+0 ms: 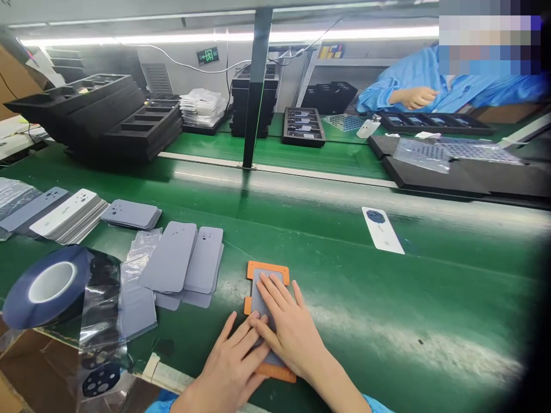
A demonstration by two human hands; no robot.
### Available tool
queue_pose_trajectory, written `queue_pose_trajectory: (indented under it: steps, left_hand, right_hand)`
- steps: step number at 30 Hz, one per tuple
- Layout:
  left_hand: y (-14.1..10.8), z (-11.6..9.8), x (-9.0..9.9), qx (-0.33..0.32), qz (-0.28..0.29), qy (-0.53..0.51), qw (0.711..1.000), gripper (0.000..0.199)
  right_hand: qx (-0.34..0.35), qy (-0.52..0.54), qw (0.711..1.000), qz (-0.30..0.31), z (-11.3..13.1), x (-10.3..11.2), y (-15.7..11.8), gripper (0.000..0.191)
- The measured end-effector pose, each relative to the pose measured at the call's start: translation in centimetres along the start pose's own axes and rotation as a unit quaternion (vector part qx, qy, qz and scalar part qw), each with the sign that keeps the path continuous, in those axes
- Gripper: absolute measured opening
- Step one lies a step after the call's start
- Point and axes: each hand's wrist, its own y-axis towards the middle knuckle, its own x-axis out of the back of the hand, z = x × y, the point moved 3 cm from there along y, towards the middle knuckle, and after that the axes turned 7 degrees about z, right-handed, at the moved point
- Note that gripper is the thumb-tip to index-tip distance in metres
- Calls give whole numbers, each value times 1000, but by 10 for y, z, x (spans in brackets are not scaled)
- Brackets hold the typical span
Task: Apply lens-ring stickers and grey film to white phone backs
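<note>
An orange jig (267, 267) lies on the green surface in front of me, with a grey phone-shaped sheet (257, 291) set in it. My right hand (290, 327) lies flat on the sheet, fingers stretched toward its far end. Lower and to the left, my left hand (236, 355) rests with spread fingers on the sheet's near part and the jig's edge. The fingertips of my left hand meet the thumb of my right. Both hands hide much of the sheet. Grey sheets (172, 258) lie stacked to the left of the jig.
A roll of dark film (12, 301) stands at the left, beside stacked white plates (64, 218). A white plate with a dark circle (387, 236) lies to the right. Black trays (142, 129) are piled behind. Across the bench, a person in blue sleeves (379, 89) is at work.
</note>
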Motion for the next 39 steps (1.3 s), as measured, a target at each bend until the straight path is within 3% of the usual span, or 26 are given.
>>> queue_pose_trajectory:
  steps: [2, 6, 13, 16, 20, 23, 25, 30, 34, 37, 39]
  left_hand:
    - [-2, -1, -4, 1, -3, -2, 1000, 55]
    - [-4, -1, -14, 3, -23, -16, 1000, 60]
    - [-3, -1, -10, -2, -114, -87, 990, 60]
    - [-5, 1, -4, 45, -161, -169, 971, 55]
    - [-12, 14, -2, 178, -181, -302, 919, 54]
    - [-18, 24, -4, 230, -183, -407, 865, 56]
    - [-20, 29, -7, 246, -172, -464, 833, 61]
    - [-18, 27, -6, 258, -158, -533, 791, 74]
    - [-14, 23, 6, 279, -160, -582, 747, 68]
    - [-11, 24, 16, 298, -169, -614, 711, 56]
    - [-10, 26, 18, 293, -194, -645, 679, 55]
  right_hand:
    - [-10, 22, 999, -39, -8, 9, 0, 45]
    - [-109, 6, 988, -109, -25, 21, -3, 37]
    - [-163, -21, 983, -79, -27, 19, -8, 44]
    - [-177, 28, 981, -75, -26, 23, -10, 42]
    - [-123, 194, 967, -108, -16, 38, -11, 34]
    - [-28, 294, 953, -70, -5, 45, -11, 32]
    - [-6, 333, 942, -48, -4, 46, -13, 30]
    - [-2, 453, 892, -6, -3, 40, -22, 37]
    - [5, 451, 892, 3, 4, 30, -18, 31]
    - [-51, 441, 895, -37, 4, 21, -11, 27]
    - [-110, 449, 886, -24, 5, 11, -10, 28]
